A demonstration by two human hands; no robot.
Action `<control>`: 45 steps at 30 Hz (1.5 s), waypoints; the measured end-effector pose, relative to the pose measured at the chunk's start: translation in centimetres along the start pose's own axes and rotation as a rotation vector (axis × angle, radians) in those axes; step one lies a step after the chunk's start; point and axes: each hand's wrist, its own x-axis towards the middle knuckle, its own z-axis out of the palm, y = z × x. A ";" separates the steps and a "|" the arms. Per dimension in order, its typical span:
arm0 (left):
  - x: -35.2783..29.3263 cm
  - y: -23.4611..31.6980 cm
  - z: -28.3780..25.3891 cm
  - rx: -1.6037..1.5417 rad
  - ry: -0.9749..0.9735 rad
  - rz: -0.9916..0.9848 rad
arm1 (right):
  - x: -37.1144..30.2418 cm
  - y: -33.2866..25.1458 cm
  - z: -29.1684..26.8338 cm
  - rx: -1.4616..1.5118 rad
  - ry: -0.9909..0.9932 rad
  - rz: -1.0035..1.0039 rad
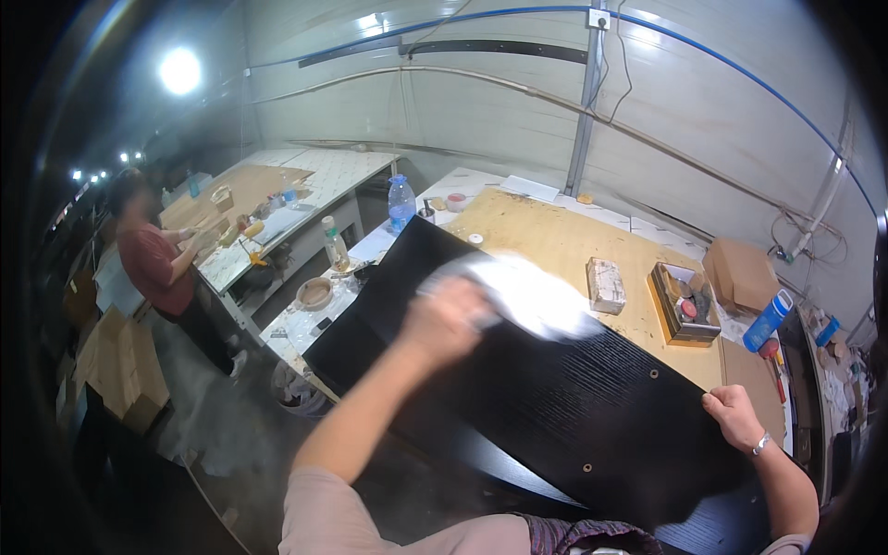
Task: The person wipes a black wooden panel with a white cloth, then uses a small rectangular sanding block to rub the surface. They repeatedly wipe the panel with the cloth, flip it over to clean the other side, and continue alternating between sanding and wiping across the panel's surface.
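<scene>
A long black wood-grain panel (555, 388) lies slanted across the workbench in front of me, with two small round brass-coloured fittings near its right part. My left hand (451, 319) is closed on a white cloth (532, 296), which is smeared by motion over the panel's far edge. At the panel's right end, my right hand (735, 416) grips the corner, fingers wrapped round the edge. Below the panel, another dark, glossy surface (490, 458) shows in part.
Past the panel on the bench stand a white-wrapped block (606, 285), an open box of small items (684, 305), a cardboard box (742, 276) and a blue bottle (768, 320). A large water bottle (400, 203) and a round bowl (314, 294) stand leftward. Another person (157, 254) works at the left table.
</scene>
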 end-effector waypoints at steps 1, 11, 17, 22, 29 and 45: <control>-0.5 -4.3 -0.7 0.105 -0.073 -0.184 | 0.1 0.4 0.4 0.007 -0.018 0.015; -0.9 -1.4 -4.3 -0.074 0.260 -0.421 | 1.6 2.1 2.9 -0.022 -0.107 0.047; -0.1 10.3 1.7 -0.475 -0.338 0.430 | 3.3 2.6 5.9 -0.143 -0.039 -0.023; 1.8 -3.0 4.1 0.173 -0.361 -0.309 | 4.0 4.2 6.4 -0.154 -0.082 0.077; -3.8 -17.3 1.2 -0.240 -0.047 -0.599 | 4.4 0.6 7.6 -0.051 -0.038 0.017; -1.7 13.6 -0.8 -0.762 -0.779 -0.387 | 3.7 2.5 7.5 -0.026 -0.026 -0.035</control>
